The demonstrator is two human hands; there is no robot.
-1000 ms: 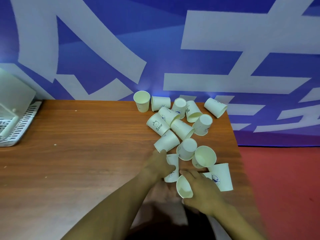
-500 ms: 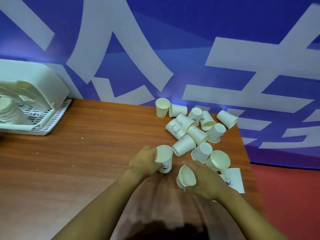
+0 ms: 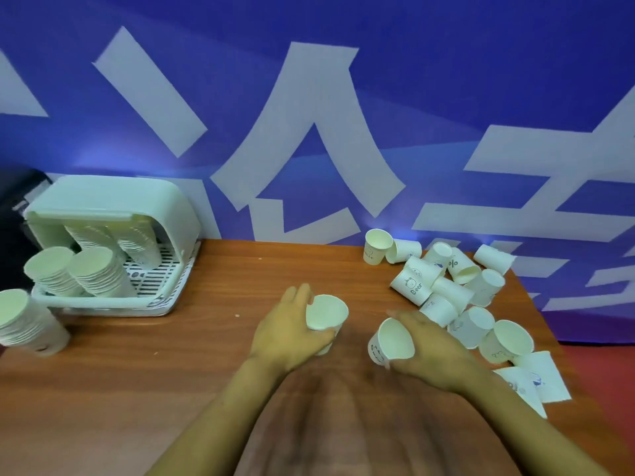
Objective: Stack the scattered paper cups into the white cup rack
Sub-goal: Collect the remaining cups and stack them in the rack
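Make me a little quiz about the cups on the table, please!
1. True or false: the left hand holds a cup.
2. On which side of the table is the white rack? A. left B. right C. middle
3. Fill in: the cup in the right hand has its opening turned ____ the camera.

Key: 1. true. 2. A. 3. toward.
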